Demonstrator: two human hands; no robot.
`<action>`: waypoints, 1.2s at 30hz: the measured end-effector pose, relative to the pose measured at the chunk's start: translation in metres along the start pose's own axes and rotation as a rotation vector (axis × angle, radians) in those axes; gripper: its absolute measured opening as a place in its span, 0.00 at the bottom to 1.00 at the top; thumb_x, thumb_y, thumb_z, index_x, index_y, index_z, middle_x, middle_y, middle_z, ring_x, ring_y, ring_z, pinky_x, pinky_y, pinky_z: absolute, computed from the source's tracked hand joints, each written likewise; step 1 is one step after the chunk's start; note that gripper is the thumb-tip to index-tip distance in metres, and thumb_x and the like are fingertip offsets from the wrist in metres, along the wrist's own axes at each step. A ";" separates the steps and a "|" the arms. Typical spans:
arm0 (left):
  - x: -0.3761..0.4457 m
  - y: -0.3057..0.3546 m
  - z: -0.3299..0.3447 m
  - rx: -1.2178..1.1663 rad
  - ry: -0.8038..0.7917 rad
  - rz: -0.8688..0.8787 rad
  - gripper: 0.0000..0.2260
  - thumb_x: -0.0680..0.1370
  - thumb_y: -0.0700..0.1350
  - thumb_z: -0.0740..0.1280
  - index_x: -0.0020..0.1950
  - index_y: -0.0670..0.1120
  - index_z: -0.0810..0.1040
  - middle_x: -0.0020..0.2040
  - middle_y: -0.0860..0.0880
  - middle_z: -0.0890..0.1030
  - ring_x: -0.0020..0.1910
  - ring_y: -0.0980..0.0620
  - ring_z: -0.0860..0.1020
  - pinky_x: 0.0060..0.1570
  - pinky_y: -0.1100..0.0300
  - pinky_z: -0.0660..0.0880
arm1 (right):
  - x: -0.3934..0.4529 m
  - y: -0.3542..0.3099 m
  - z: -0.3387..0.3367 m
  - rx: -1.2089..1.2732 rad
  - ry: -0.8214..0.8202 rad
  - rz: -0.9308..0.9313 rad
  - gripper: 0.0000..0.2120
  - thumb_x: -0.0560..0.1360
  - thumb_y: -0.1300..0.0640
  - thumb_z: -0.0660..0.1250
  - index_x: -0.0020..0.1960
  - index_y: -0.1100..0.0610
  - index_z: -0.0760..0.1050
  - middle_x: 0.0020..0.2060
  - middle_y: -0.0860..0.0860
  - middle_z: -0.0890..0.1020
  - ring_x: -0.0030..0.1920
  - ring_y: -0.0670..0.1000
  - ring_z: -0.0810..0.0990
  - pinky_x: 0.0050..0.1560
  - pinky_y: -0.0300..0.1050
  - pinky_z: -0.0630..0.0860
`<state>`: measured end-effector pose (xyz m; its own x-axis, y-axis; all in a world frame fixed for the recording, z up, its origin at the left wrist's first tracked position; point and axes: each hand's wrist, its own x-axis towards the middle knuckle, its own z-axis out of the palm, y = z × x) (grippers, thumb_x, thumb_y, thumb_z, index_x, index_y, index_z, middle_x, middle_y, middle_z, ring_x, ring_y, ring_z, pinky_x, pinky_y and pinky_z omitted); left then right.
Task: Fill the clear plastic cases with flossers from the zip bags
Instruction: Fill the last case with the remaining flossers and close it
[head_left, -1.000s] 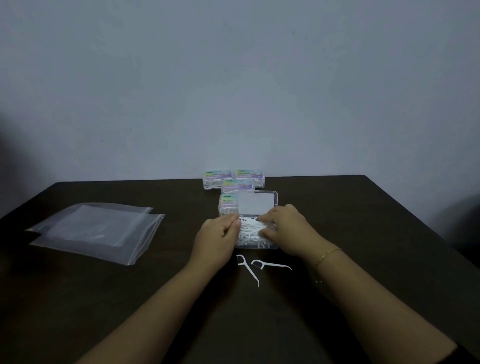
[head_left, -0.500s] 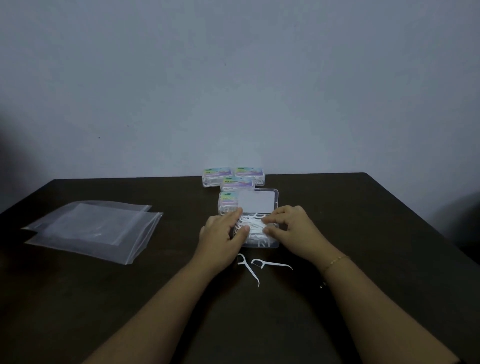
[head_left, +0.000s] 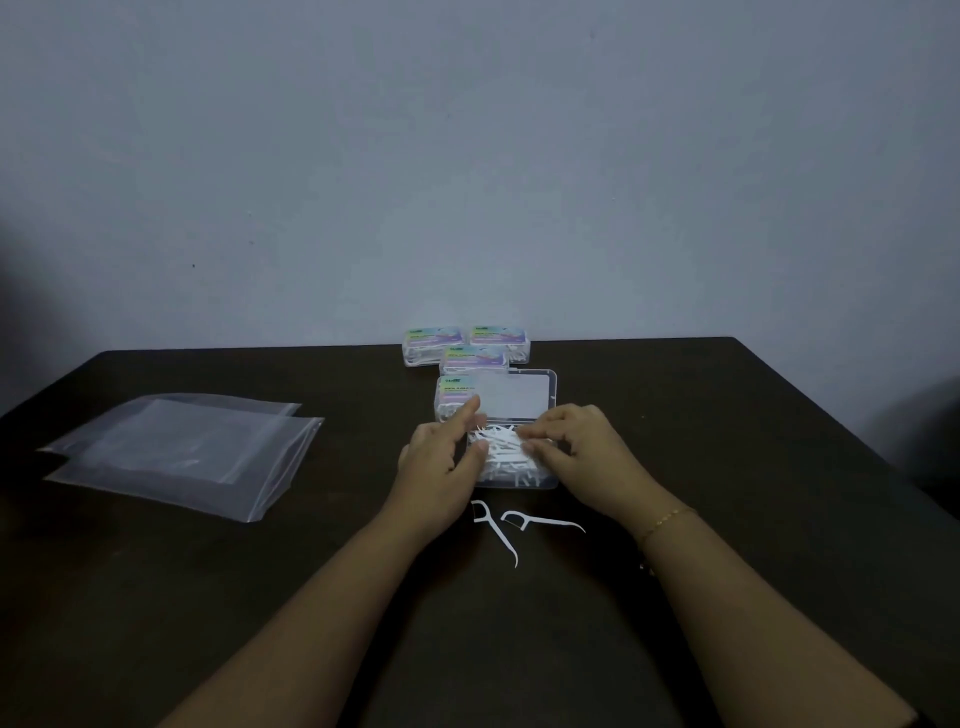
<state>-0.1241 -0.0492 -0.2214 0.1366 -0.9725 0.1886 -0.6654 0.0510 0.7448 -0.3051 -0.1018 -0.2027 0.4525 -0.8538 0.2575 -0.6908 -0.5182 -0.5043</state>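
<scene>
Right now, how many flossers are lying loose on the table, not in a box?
2. One flosser lies just in front of the open case, near the left hand. The other flosser lies beside it, toward the right wrist. None looks hidden.
</scene>
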 end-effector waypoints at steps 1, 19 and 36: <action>-0.001 0.002 -0.001 -0.010 0.007 0.021 0.23 0.81 0.51 0.58 0.75 0.61 0.57 0.65 0.58 0.71 0.65 0.58 0.62 0.69 0.52 0.61 | 0.000 0.000 -0.001 0.002 0.012 -0.002 0.14 0.78 0.50 0.63 0.62 0.48 0.78 0.58 0.47 0.76 0.60 0.48 0.67 0.62 0.46 0.67; -0.010 0.021 -0.006 0.095 -0.069 -0.136 0.49 0.73 0.59 0.69 0.77 0.50 0.35 0.74 0.59 0.64 0.74 0.49 0.56 0.69 0.56 0.53 | 0.004 0.001 0.005 0.580 0.045 0.305 0.27 0.80 0.57 0.60 0.76 0.55 0.55 0.64 0.49 0.75 0.62 0.47 0.74 0.54 0.37 0.69; -0.010 0.015 0.000 0.160 -0.045 -0.063 0.47 0.75 0.59 0.67 0.77 0.51 0.33 0.73 0.55 0.67 0.72 0.49 0.62 0.67 0.58 0.53 | 0.001 -0.002 0.005 0.489 -0.011 0.241 0.21 0.81 0.56 0.57 0.73 0.54 0.63 0.63 0.47 0.77 0.58 0.43 0.76 0.48 0.27 0.71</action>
<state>-0.1353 -0.0385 -0.2120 0.1513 -0.9819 0.1137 -0.7652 -0.0436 0.6423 -0.3012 -0.1012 -0.2056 0.3221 -0.9433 0.0800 -0.4341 -0.2222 -0.8730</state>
